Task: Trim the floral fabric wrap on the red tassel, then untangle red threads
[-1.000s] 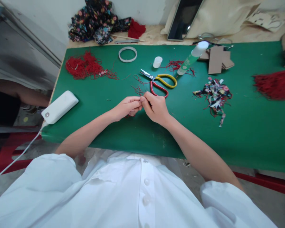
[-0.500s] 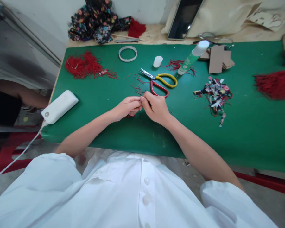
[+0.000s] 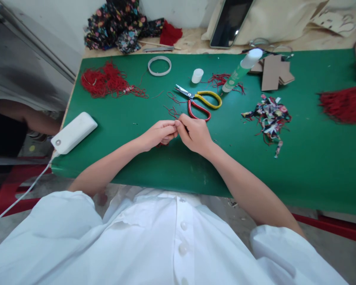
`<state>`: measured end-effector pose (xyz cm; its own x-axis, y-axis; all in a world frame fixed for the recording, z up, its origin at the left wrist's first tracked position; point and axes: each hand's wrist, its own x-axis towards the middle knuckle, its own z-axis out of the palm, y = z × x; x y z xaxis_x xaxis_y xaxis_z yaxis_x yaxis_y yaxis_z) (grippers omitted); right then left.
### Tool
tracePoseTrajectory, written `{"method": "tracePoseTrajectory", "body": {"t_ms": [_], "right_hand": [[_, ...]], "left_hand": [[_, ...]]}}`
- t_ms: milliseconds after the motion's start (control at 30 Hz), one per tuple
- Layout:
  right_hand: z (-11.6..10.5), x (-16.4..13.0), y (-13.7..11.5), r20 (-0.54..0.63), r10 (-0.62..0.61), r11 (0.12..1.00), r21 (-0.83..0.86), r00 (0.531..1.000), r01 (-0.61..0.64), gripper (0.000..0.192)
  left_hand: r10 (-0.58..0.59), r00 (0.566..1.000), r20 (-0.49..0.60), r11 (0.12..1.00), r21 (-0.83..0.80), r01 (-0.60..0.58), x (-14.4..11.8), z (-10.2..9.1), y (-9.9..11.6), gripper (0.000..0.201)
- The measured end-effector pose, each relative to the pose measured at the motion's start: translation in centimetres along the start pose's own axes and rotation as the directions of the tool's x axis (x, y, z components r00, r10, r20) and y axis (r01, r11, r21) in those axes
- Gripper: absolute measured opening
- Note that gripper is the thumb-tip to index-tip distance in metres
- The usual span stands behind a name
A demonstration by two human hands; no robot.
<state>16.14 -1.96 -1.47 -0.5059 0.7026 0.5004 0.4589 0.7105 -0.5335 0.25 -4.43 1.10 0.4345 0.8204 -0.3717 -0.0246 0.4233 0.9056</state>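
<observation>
Fingertips of the left hand [image 3: 158, 133] and right hand [image 3: 195, 133] meet, pinching a short red thread [image 3: 161, 145] that is mostly hidden under the left palm, low over the green table [image 3: 314, 166]. Just beyond the knuckles lie one pair of scissors [image 3: 199, 101], one glue bottle [image 3: 239, 71] and one white cap [image 3: 197, 75]. Two red thread heaps show: one far left [image 3: 106, 81], one [image 3: 344, 103] cut off at the right edge. One pile of fabric scraps [image 3: 268, 116] lies between.
</observation>
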Motion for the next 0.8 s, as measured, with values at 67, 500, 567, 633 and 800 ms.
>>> {"method": "tracePoseTrajectory", "body": {"t_ms": [67, 500, 567, 633, 800], "right_hand": [[-0.05, 0.01, -0.02, 0.007, 0.001, 1.0, -0.005, 1.0, -0.001, 0.026], [-0.17, 0.04, -0.01, 0.029, 0.001, 1.0, -0.024, 1.0, 0.0, 0.027], [-0.18, 0.03, 0.01, 0.032, -0.002, 1.0, -0.026, 0.999, 0.003, 0.027], [-0.19, 0.02, 0.03, 0.039, 0.001, 0.999, -0.034, 0.999, 0.0, 0.027], [-0.24, 0.01, 0.03, 0.058, 0.018, 0.998, -0.059, 0.998, -0.014, 0.028]], "left_hand": [[-0.005, 1.0, -0.004, 1.0, 0.001, 0.005, -0.04, 0.03, 0.08, 0.025], [-0.007, 1.0, -0.005, 1.0, -0.012, 0.007, -0.01, 0.09, 0.16, 0.026], [-0.003, 1.0, -0.004, 1.0, -0.013, 0.003, 0.01, 0.06, 0.12, 0.026], [-0.007, 1.0, -0.009, 1.0, -0.011, 0.007, 0.01, 0.06, 0.12, 0.025], [-0.018, 1.0, -0.023, 1.0, -0.008, 0.017, -0.03, 0.18, 0.24, 0.025]]}}
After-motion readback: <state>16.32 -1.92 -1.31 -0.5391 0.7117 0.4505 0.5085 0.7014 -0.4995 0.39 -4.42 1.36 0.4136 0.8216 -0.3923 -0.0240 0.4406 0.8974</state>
